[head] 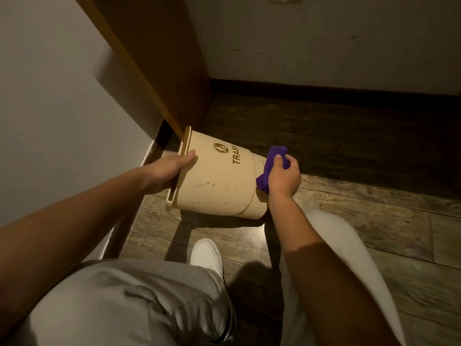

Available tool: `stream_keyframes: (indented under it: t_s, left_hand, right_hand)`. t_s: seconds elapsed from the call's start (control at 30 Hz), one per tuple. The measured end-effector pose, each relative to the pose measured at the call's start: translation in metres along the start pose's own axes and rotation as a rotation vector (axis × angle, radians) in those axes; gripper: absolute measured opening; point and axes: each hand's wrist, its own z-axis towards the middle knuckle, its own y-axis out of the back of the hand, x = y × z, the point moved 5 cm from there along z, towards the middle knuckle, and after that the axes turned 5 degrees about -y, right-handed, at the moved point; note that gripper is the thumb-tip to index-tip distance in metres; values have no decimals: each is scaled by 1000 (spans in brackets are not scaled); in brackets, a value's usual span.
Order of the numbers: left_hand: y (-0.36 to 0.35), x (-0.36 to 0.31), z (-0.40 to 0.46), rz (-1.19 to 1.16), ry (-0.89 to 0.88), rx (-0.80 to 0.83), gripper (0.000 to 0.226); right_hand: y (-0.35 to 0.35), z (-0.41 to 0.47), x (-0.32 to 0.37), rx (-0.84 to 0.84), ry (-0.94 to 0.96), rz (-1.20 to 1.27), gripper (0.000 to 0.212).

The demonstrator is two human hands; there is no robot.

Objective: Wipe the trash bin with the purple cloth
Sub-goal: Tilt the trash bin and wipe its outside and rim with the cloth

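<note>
Cream plastic trash bin tipped on side on wood-plank floor, beside dark skirting edge. Rim gripped by left hand; crumpled purple cloth clenched in right hand at base. Firm overlapping strokes advised over speckled wall, bin steadied.

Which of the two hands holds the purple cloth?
The right hand grips the purple cloth against the base end of the trash bin; the left hand grips the bin's rim.

Matt cream plastic trash bin with dark specks, soft purple cloth, glossy wood-grain floor
</note>
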Motion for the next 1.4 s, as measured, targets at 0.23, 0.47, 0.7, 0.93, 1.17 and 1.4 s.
stream_keyframes:
  t_s: [0.23, 0.47, 0.7, 0.93, 1.17, 1.4]
  left_hand:
    - [4, -15, 0, -86, -138, -166, 44]
    - [4, -17, 7, -10, -222, -369, 46]
    - [4, -40, 16, 107, -232, -347, 56]
    - [8, -51, 18, 132, -224, -434, 57]
    - [10, -48, 13, 64, -284, -251, 52]
    - [-22, -38, -6, 118, -272, -187, 56]
  right_hand:
    - [-32, -5, 22, 135, 357, -416, 42]
    - [-30, -33, 7, -39, 470, -626, 34]
    - [-8, -76, -38, -80, 446, -556, 35]
    - [18, -47, -77, 150, -138, -565, 39]
    - [34, -22, 25, -36, 226, -133, 21]
    - [-5, -60, 44, 168, 370, -103, 37]
